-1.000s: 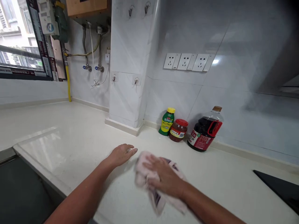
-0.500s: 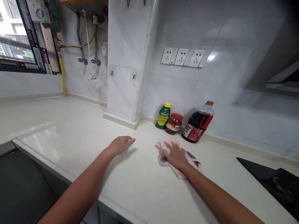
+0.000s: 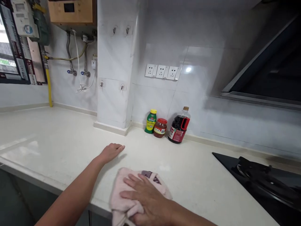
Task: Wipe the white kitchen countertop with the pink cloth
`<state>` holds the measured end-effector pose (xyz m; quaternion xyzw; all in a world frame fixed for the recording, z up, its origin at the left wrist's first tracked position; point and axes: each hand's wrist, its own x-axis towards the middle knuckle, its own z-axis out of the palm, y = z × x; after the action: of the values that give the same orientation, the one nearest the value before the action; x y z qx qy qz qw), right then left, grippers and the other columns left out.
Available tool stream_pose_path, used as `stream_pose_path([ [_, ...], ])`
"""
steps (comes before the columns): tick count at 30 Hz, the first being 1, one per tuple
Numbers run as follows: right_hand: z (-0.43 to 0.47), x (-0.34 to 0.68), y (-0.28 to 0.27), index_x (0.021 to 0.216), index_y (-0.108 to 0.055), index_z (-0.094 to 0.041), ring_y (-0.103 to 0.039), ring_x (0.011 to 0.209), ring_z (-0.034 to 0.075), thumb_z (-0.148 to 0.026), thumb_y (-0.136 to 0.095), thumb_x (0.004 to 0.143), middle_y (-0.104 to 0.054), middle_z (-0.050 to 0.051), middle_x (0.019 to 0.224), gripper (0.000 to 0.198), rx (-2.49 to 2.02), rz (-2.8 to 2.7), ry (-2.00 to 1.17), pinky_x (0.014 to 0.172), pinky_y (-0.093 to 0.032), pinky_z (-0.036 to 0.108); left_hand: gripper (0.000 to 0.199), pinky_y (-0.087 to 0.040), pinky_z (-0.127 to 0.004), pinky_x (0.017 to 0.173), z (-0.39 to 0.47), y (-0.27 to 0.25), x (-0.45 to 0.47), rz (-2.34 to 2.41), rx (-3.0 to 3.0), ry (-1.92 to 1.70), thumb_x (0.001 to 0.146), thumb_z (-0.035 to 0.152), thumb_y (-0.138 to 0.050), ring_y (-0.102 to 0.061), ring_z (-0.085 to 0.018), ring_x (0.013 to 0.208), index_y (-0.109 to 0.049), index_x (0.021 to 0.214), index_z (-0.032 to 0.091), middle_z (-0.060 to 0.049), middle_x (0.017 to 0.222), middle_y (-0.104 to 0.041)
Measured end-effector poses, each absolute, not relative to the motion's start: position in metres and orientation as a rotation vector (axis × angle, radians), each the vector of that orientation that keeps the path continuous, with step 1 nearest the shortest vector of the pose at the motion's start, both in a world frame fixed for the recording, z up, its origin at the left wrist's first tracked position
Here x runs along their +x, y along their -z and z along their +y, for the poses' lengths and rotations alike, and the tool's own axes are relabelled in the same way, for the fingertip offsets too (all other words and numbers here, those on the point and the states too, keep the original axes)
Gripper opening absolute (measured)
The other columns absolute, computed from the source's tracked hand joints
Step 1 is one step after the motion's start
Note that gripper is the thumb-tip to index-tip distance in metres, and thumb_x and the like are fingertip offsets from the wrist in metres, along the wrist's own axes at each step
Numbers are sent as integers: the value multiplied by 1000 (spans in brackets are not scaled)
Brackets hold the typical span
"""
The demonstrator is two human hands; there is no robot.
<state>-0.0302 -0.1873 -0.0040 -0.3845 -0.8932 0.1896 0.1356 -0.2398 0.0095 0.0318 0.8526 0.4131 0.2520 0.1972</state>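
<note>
My right hand (image 3: 147, 197) presses down on a pink cloth (image 3: 121, 188) with a dark patterned patch, its fingers spread over the fabric. Part of the cloth hangs over the counter's front edge. My left hand (image 3: 111, 153) is held out low over the white countertop (image 3: 188, 175), palm side mostly hidden. Its fingers are extended and nothing shows in them. Behind the hands stand a green bottle with a yellow cap (image 3: 150, 122), a red-lidded jar (image 3: 160, 128) and a large bottle of dark liquid (image 3: 178, 127).
A black gas hob (image 3: 235, 171) lies to the right, under a dark range hood (image 3: 265, 69). A tiled pillar (image 3: 113, 103) juts out at the back. Wall sockets (image 3: 161, 71) sit above the bottles. Pipes and a yellow hose (image 3: 49, 88) run down the left wall.
My right hand has dragged the cloth toward me and to the left, to the counter's front edge. The view has swung right and up, bringing more of the hob and hood in.
</note>
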Motion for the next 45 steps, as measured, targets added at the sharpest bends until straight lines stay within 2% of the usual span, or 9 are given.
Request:
stream_pose_path([
  [4,-198,57,17,152,-35,-35,-11,151,26,-52,-52,92,-19,3,164,65,-1558,-2444,-306,122,-5,57,59,-43,-32,72,9,-30,-240,1147,2386,-695,91,68,-31,-64,-26,80,-69,79,24,-5,81,-72],
  [8,-183,144,28,153,-32,-37,-8,152,22,-58,-38,95,-16,-2,165,62,-2162,-2083,-82,123,-10,50,60,-43,-32,73,9,-30,-240,1141,2383,-691,91,68,-30,-65,-26,83,-71,84,24,-6,85,-72],
  [14,-116,182,17,157,-26,-22,-12,150,35,-58,-31,97,-17,15,164,70,-2515,-1658,6,118,-16,61,62,-44,-32,71,12,-28,-241,1132,2401,-678,92,69,-28,-65,-26,80,-71,84,24,-6,83,-72],
  [18,-71,134,6,157,-25,-24,-11,149,41,-67,-27,96,-14,18,164,75,-2475,-1702,-37,114,-14,67,62,-44,-33,77,15,-26,-241,1148,2394,-671,92,69,-29,-66,-28,91,-72,93,25,-7,92,-74],
  [22,-73,47,2,156,-27,-32,-2,152,31,-73,-35,94,-8,8,166,75,-2137,-2127,-157,120,-7,57,60,-44,-33,80,15,-25,-240,1158,2386,-670,93,68,-30,-66,-29,96,-72,95,25,-8,94,-74],
  [27,-137,-36,0,154,-27,-41,4,151,27,-56,-60,88,0,2,166,76,-1420,-2645,-401,121,2,58,57,-46,-34,80,9,-24,-238,1166,2387,-715,93,67,-33,-66,-28,94,-71,85,25,-7,87,-73],
  [31,-155,-19,4,153,-31,-36,-9,151,25,-50,-53,93,-15,4,165,66,-947,-2751,-468,122,-7,54,54,-48,-34,82,7,-23,-237,1193,2355,-817,96,62,-34,-67,-26,93,-71,86,24,-7,92,-74],
  [37,-54,62,14,151,-40,-23,-17,150,26,-55,-41,90,-27,7,162,69,-1775,-2391,-137,122,-16,48,53,-46,-35,98,8,-34,-235,1258,2215,-1150,103,48,-23,-61,-24,116,-68,110,22,-8,120,-69],
  [45,69,-1,7,156,-27,-21,-10,151,30,-58,-32,97,-16,12,164,69,-2069,-2121,-73,119,-10,55,44,-48,-35,99,11,-48,-237,1146,1899,-1597,102,45,-34,-64,-22,110,-70,107,20,-7,112,-72],
])
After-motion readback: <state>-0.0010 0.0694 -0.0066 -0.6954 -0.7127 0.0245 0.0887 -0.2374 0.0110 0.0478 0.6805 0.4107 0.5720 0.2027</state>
